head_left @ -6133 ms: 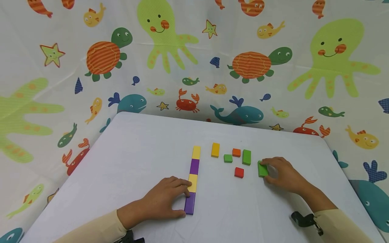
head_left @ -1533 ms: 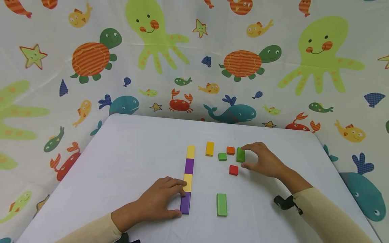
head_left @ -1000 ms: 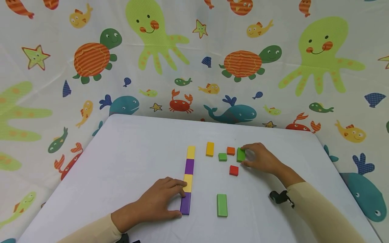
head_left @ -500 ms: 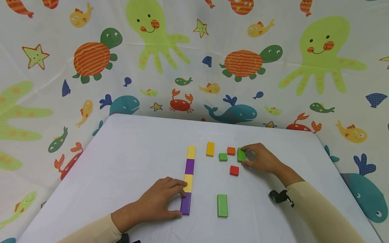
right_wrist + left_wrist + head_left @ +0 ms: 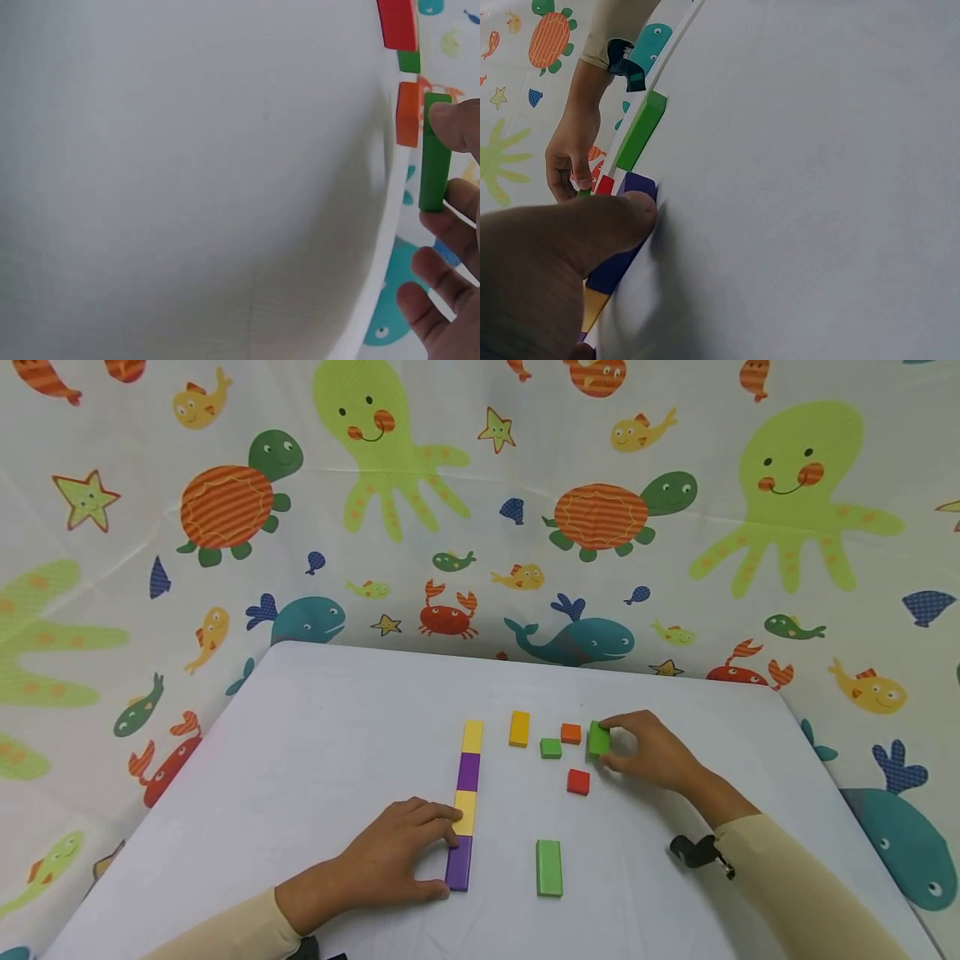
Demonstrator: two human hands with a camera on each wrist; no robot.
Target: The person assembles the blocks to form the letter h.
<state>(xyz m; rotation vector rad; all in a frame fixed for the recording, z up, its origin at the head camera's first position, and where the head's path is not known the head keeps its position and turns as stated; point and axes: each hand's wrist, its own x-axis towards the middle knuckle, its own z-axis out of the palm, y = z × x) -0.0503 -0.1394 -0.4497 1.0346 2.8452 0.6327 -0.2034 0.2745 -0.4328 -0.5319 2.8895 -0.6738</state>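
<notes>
In the head view, my left hand (image 5: 397, 852) rests against a row of purple and yellow blocks. Its index fingertip lies on the lower yellow block (image 5: 465, 814), and its thumb touches the near corner of the purple block (image 5: 459, 864). The left wrist view shows that thumb across the purple block's (image 5: 637, 184) end. At the right, my right hand (image 5: 648, 752) pinches a long green block (image 5: 597, 739) between thumb and fingers. In the right wrist view the thumb is on one end of this green block (image 5: 435, 172), fingers at the other.
Near the pinched block lie an orange block (image 5: 571, 733), a small green block (image 5: 551, 748), a red block (image 5: 578, 782) and an orange-yellow block (image 5: 519, 728). Another long green block (image 5: 549, 868) lies nearer, right of the row. A patterned cloth (image 5: 420, 568) hangs behind the white table (image 5: 337, 718).
Earlier, my right hand brought one long green block from the right to the near middle, then took hold of another. That block has just shifted slightly right and away. The left hand stays put.
</notes>
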